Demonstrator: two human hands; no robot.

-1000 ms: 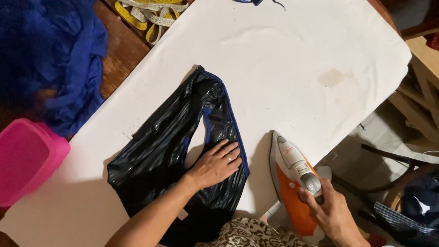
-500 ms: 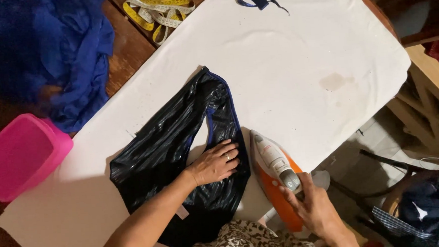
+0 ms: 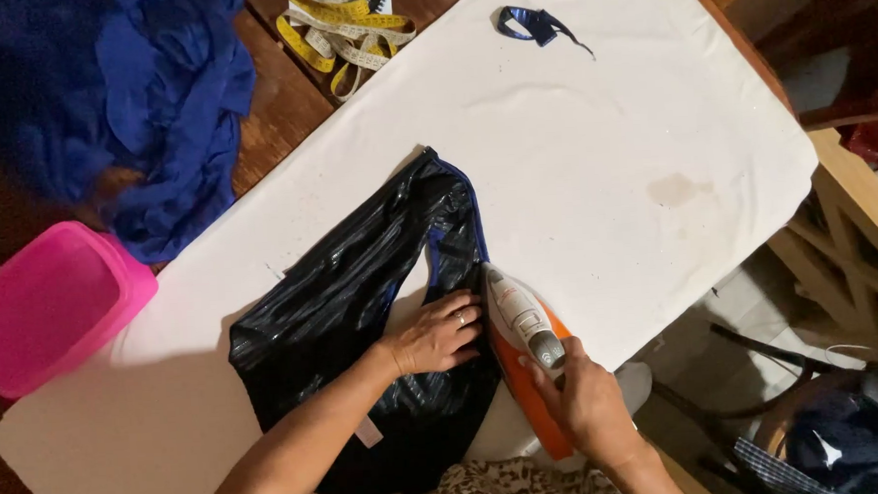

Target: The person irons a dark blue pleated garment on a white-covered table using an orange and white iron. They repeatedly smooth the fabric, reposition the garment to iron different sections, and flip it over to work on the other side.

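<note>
Left hand (image 3: 435,332) spread flat on the black garment (image 3: 363,331) on the white pad (image 3: 605,168), right hand (image 3: 587,405) wrapped round the iron (image 3: 525,353) just beside it — burn risk to those fingertips.

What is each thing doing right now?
Iron: gripped by right hand, tip at the garment's blue edge.
Black garment: spread flat, pressed by left hand.
Pink box: open.
Tape measure: loosely piled.
Blue cloth: heaped.
</note>
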